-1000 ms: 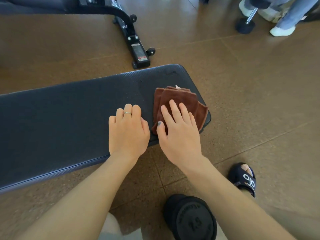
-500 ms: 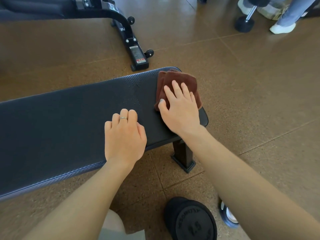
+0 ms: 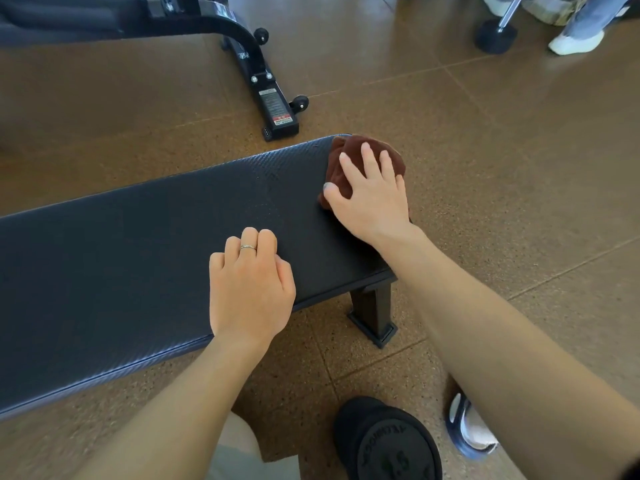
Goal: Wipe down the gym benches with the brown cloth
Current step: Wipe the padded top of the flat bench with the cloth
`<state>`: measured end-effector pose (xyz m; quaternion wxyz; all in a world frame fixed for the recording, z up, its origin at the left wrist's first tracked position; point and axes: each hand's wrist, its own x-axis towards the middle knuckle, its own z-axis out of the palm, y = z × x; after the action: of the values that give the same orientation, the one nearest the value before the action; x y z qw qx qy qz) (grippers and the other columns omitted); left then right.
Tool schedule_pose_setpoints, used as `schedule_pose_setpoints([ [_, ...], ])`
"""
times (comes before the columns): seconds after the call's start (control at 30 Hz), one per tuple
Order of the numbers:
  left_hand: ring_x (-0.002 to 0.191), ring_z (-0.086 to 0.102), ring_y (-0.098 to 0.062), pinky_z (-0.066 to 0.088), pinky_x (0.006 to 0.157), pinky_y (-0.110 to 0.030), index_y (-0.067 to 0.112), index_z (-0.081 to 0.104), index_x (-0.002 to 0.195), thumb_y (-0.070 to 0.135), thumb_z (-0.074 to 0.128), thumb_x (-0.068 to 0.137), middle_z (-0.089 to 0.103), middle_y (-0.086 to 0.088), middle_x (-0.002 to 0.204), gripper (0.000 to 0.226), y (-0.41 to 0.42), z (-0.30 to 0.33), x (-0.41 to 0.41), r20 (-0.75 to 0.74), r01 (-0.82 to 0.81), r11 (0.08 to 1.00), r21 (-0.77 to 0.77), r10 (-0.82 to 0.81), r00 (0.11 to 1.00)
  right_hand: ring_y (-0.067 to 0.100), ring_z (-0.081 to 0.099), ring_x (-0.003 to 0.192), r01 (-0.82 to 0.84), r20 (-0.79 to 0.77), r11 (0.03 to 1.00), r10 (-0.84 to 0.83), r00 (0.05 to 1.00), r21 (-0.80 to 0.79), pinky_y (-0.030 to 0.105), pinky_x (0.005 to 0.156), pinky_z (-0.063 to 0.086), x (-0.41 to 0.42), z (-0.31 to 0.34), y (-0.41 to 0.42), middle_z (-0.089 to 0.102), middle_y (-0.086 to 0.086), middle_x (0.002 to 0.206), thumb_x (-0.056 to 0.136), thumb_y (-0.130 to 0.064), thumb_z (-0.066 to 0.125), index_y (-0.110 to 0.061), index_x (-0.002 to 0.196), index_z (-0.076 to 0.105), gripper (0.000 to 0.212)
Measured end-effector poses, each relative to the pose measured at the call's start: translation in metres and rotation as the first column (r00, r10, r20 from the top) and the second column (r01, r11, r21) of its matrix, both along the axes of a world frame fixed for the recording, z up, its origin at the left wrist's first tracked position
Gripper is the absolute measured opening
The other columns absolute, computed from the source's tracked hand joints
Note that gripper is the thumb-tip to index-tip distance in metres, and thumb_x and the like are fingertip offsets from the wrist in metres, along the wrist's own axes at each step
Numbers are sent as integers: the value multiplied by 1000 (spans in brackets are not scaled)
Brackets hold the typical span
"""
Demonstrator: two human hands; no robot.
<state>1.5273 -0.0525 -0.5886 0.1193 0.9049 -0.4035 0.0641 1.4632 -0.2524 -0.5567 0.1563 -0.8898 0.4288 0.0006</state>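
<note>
The right hand [image 3: 372, 199] presses the brown cloth [image 3: 349, 152] onto the desk [image 3: 138, 244] corner, fingers spread, grip released. The left hand [image 3: 251, 289] rests there loosely curled, grasping nothing.

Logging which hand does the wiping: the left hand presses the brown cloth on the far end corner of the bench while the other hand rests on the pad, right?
Not quite. In the head view the right hand presses the brown cloth at the bench corner; the left hand rests on the pad.
</note>
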Motion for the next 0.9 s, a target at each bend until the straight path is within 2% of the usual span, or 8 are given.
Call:
schedule_pose_setpoints([
  [0.1,87,53,-25,48,74,-41,12,57,106,29,36,99,61,-7,103,28,0,-1,0,10,3,1000,11,-3,1000,32,-4,159,7,1,1000,-7,1000,-13,54,128,4,4,-4,-1,-2,3,174,103,-60,33,-36,162,23,64],
  [0.23,84,49,-23,46,73,-41,14,54,103,27,39,100,56,-5,98,21,1,-1,0,16,-1,1000,20,1,1000,33,9,158,-18,157,998,27,987,-59,51,128,11,-40,-7,48,15,8,172,101,-50,42,-30,156,41,59],
  [0.3,84,48,-22,46,73,-41,14,53,102,26,40,100,56,-4,98,17,1,-2,-1,11,-7,1000,15,7,1000,31,11,158,-31,174,997,43,984,-72,51,128,13,-63,-5,82,20,7,171,100,-50,37,-29,156,43,60],
  [0.43,84,48,-21,44,73,-38,15,54,103,29,33,100,56,-3,98,26,0,-2,-1,23,-4,1000,10,4,1000,24,3,159,-88,80,996,90,993,-27,47,129,3,-78,-3,101,13,-2,172,99,-59,20,-37,158,33,64],
  [0.6,85,48,-21,47,73,-41,15,55,104,27,44,100,56,-3,98,17,1,-3,0,10,-3,1000,8,3,1000,30,5,158,-81,52,996,83,995,-43,54,128,8,-15,1,32,10,3,173,101,-61,32,-35,162,23,66],
  [0.73,86,51,-23,47,73,-41,14,56,105,28,39,100,58,-5,100,23,0,-5,0,18,4,1000,-4,-3,1000,32,5,159,33,61,999,-34,998,5,49,128,10,42,9,-3,0,8,173,98,-62,47,-21,164,6,88],
  [0.8,85,51,-23,47,73,-39,14,56,104,30,36,99,59,-5,99,26,1,-4,-1,19,1,1000,-12,-1,1000,33,7,158,82,32,996,-81,996,-35,48,127,11,57,5,-7,2,11,173,99,-62,44,-16,164,12,86],
  [0.9,83,46,-22,42,73,-39,14,54,103,30,31,99,55,-4,97,28,-1,-1,-3,26,14,1000,3,-14,1000,33,17,155,-13,4,990,14,1000,-138,49,126,19,69,-3,0,17,13,170,101,-56,39,-10,160,25,76],
])
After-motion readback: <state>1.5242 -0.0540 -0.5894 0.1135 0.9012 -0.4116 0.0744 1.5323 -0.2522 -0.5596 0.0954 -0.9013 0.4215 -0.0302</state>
